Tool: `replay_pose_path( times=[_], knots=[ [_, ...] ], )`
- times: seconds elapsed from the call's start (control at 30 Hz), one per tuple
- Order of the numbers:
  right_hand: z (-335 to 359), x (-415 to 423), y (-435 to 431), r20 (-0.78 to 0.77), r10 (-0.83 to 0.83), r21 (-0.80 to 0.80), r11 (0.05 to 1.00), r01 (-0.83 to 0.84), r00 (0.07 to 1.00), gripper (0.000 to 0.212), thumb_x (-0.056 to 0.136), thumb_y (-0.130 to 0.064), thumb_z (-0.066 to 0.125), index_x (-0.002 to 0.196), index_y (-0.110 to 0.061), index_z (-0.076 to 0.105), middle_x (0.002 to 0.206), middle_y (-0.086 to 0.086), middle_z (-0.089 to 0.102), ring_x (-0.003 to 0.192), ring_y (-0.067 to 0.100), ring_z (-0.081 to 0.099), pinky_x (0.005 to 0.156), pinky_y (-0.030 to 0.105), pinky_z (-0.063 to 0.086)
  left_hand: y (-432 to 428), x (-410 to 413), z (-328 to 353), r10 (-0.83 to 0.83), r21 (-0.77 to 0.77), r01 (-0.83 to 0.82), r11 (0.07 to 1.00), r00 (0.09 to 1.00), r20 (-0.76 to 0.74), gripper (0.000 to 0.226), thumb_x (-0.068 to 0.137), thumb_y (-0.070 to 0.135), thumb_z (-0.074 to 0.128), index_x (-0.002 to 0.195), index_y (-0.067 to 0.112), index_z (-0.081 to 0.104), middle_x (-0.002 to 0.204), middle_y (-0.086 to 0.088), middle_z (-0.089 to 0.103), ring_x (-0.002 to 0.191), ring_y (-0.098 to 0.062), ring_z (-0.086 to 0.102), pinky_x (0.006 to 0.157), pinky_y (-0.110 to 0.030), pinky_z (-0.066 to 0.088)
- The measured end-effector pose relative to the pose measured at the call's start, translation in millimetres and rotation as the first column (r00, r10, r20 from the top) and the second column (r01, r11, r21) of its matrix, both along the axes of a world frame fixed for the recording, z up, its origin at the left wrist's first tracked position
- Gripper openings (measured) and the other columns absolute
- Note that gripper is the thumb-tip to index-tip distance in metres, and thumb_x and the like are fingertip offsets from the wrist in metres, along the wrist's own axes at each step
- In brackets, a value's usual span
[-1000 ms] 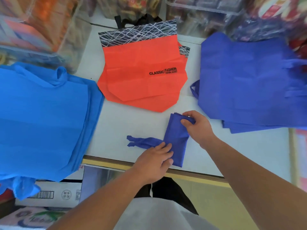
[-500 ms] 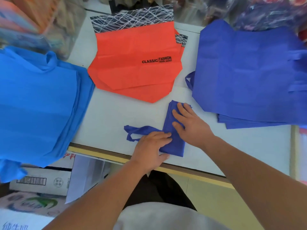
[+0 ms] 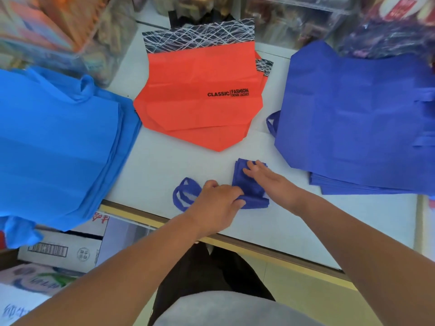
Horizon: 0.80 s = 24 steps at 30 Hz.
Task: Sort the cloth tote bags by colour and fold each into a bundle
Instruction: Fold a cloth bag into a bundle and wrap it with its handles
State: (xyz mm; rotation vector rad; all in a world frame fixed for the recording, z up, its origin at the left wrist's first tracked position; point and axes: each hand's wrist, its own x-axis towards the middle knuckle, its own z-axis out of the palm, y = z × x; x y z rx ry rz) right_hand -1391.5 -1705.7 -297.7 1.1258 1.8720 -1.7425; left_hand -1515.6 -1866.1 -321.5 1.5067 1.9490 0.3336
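A dark blue tote bag (image 3: 247, 187), folded into a narrow strip, lies near the front edge of the white table (image 3: 160, 165). Its handle loops (image 3: 182, 192) trail out to the left. My left hand (image 3: 217, 198) grips the near end of the strip, fingers curled under its edge. My right hand (image 3: 270, 180) presses flat on the strip's far half with straight fingers. A pile of dark blue bags (image 3: 357, 118) lies at the right, a pile of orange bags (image 3: 200, 95) at the back centre, and a pile of light blue bags (image 3: 56, 142) at the left.
Clear plastic packs of goods (image 3: 61, 31) line the back of the table. The light blue pile overhangs the table's front left edge. Cardboard boxes (image 3: 61, 250) stand on the floor below at the left.
My right hand moved from pinching the strip's far end to lying flat on it. My left hand shifted right and curled round the strip's near end, lifting it. The handles curled into loops.
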Motion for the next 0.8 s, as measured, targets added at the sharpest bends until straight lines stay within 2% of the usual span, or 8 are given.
replay_pose_path(
  times=[0.1, 0.17, 0.23, 0.37, 0.47, 0.6, 0.73, 0.8],
  knots=[
    [3.0, 11.2, -7.0, -0.031, -0.122, -0.13, 0.985, 0.117, 0.992, 0.044, 0.101, -0.065, 0.031, 0.135, -0.049, 0.054, 0.12, -0.043, 0.051, 0.109, -0.026, 0.045, 0.089, 0.009, 0.027, 11.3, -11.4, 6.2, 0.107, -0.113, -0.105, 0.988, 0.994, 0.013, 0.022, 0.106, 0.039, 0.04, 0.107, 0.021, 0.053, 0.088, 0.0, 0.063, 0.077, -0.023, 0.055, 0.074, -0.039, 0.046],
    [-3.3, 14.3, -13.8, -0.087, -0.166, -0.143, 0.978, 0.153, 0.982, 0.038, 0.103, -0.058, 0.038, 0.136, -0.048, 0.053, 0.127, -0.041, 0.052, 0.119, -0.02, 0.046, 0.088, 0.004, 0.03, 20.7, -15.4, 4.9, 0.172, -0.091, -0.171, 0.981, 0.985, 0.01, 0.022, 0.106, 0.039, 0.043, 0.108, 0.02, 0.052, 0.086, 0.001, 0.061, 0.076, -0.024, 0.054, 0.065, -0.037, 0.039],
    [-14.4, 19.3, -19.4, -0.137, -0.107, 0.064, 0.991, 0.117, 0.985, 0.046, 0.105, -0.039, 0.051, 0.15, -0.032, 0.046, 0.143, -0.025, 0.049, 0.132, -0.006, 0.044, 0.095, 0.003, 0.03, 31.3, -16.1, 2.4, 0.206, -0.073, -0.205, 0.976, 0.979, 0.002, 0.02, 0.105, 0.04, 0.045, 0.106, 0.021, 0.052, 0.081, 0.005, 0.059, 0.076, -0.024, 0.057, 0.063, -0.036, 0.038],
    [-41.6, 20.7, -22.1, -0.193, 0.001, 0.514, 0.852, 0.1, 0.981, 0.036, 0.098, -0.014, 0.062, 0.134, -0.018, 0.061, 0.127, -0.01, 0.057, 0.117, 0.012, 0.056, 0.1, 0.026, 0.048, 45.4, -15.2, -2.5, 0.333, -0.084, -0.332, 0.94, 0.943, -0.006, 0.03, 0.098, 0.044, 0.057, 0.112, 0.018, 0.051, 0.086, 0.0, 0.063, 0.082, -0.027, 0.061, 0.071, -0.041, 0.051],
    [-45.5, 12.5, -19.2, -0.183, -0.087, 0.556, 0.812, 0.176, 0.979, 0.033, 0.094, -0.015, 0.066, 0.126, -0.022, 0.066, 0.118, -0.012, 0.062, 0.109, 0.01, 0.057, 0.092, 0.031, 0.051, 43.7, -16.9, -5.5, 0.361, 0.058, -0.357, 0.932, 0.929, -0.077, 0.031, 0.092, 0.037, 0.067, 0.107, 0.013, 0.054, 0.099, -0.004, 0.062, 0.09, -0.027, 0.058, 0.075, -0.043, 0.05],
    [-48.7, 4.3, -9.4, -0.186, -0.106, 0.549, 0.813, 0.193, 0.977, 0.033, 0.091, -0.009, 0.071, 0.123, -0.016, 0.071, 0.111, -0.004, 0.065, 0.105, 0.015, 0.057, 0.094, 0.027, 0.046, 11.9, -12.9, -20.9, 0.102, 0.251, -0.052, 0.967, 0.977, -0.189, 0.03, 0.088, 0.014, 0.074, 0.116, 0.006, 0.07, 0.134, -0.014, 0.063, 0.121, -0.035, 0.061, 0.102, -0.046, 0.051],
    [-52.0, -2.0, 1.3, -0.177, -0.172, 0.483, 0.843, 0.238, 0.969, 0.026, 0.087, -0.009, 0.077, 0.112, -0.015, 0.076, 0.099, -0.01, 0.063, 0.096, 0.01, 0.059, 0.082, 0.003, 0.041, -1.8, -10.0, -42.9, 0.041, 0.232, 0.031, 0.972, 0.954, -0.297, 0.045, 0.094, 0.022, 0.068, 0.138, 0.014, 0.06, 0.153, -0.008, 0.049, 0.138, -0.028, 0.05, 0.111, -0.049, 0.044],
    [-51.3, -6.2, 3.1, -0.151, -0.205, 0.467, 0.847, 0.252, 0.967, 0.025, 0.087, -0.01, 0.077, 0.111, -0.016, 0.076, 0.101, -0.01, 0.063, 0.098, 0.01, 0.061, 0.084, 0.006, 0.043, 3.8, -9.1, -45.2, 0.078, 0.227, -0.002, 0.974, 0.943, -0.324, 0.044, 0.09, 0.024, 0.073, 0.133, 0.015, 0.064, 0.149, -0.007, 0.054, 0.132, -0.028, 0.056, 0.107, -0.049, 0.047]
  ],
)
